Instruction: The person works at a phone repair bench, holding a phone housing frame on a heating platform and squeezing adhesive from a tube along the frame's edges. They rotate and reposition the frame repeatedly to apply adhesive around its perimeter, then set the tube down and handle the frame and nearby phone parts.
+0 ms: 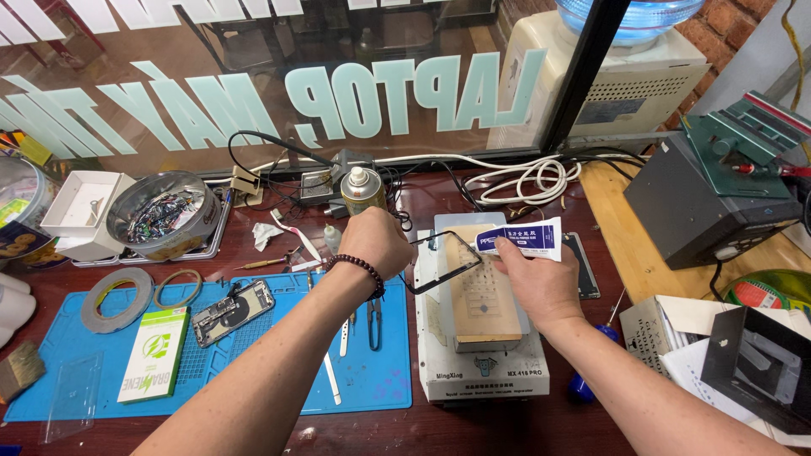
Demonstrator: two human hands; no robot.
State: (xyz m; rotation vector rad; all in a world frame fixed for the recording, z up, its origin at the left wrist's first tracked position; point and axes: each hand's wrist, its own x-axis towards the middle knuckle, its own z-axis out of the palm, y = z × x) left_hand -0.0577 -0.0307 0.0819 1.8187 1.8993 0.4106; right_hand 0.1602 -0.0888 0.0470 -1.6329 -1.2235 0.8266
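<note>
My left hand [374, 239], with a dark bead bracelet [359, 268] at the wrist, is closed in a grip on the upper edge of a thin black phone glass frame [445, 262]; the frame hangs out to the right of that hand, tilted, over the heating pad. My right hand [539, 283] is clenched around a white and blue tube of adhesive [518, 237], which sticks out above the fingers and points left, its tip just beside the frame's upper corner.

Directly below both hands: a white screen separator machine [481, 376] with a tan pad on top. Just beyond the left hand stands a spray can [362, 191], with a small dropper bottle [332, 238] near it. Below the left forearm lies a blue work mat [380, 380] carrying an opened phone chassis [232, 312], tweezers [329, 376], a green and white box [154, 353] and tape rolls [117, 298]. Far to the left of it sits a round tin of small parts [164, 214]. Right of my right hand: a grey box unit [710, 211].
</note>
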